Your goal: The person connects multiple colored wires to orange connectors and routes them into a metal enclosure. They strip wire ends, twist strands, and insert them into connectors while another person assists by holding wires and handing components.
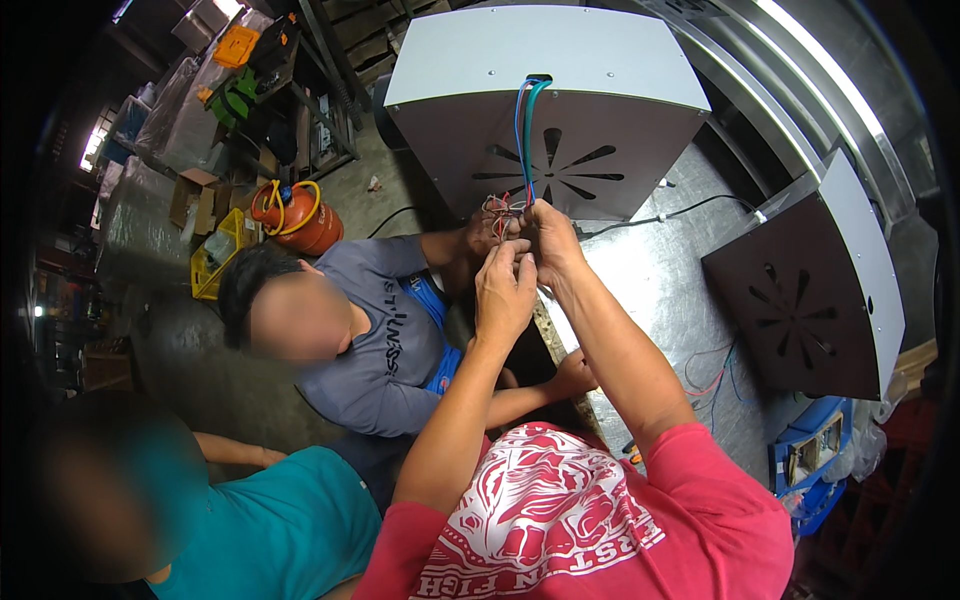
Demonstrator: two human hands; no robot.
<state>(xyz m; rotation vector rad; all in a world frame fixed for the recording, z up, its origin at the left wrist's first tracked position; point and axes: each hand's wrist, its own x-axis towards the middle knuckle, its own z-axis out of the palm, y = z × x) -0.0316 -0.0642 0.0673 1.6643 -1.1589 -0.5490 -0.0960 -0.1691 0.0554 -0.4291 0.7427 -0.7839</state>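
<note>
Workshop with bare grey floor (400,185) and shiny metal tabletop (650,290): hands meet at a wire bundle (528,140)

The right hand (553,245) grips the lower end of the wire bundle, fingers curled round it near the tabletop's left edge. The left hand (507,285) is just beside it, fingers together and slightly bent; whether it pinches a wire, I cannot tell. Close against both, a co-worker's hand (484,232) is among thin stripped wires (506,210), while that person's other hand (573,376) rests at the tabletop's edge.

From there the blue, teal and red wires run up to a hole in a large white-topped cabinet (550,50), whose dark side has a flower-shaped set of slots. A black cable (690,208) crosses the metal behind the right hand. Farther right stands a similar cabinet (815,300), with loose wires (714,378) lying near it and blue bins (812,460) below.

Across the floor to the left are an orange gas cylinder (318,232) with a yellow hose, a yellow crate (210,275) and an open cardboard box (203,200). A second co-worker in a teal shirt (285,520) is at the lower left.
</note>
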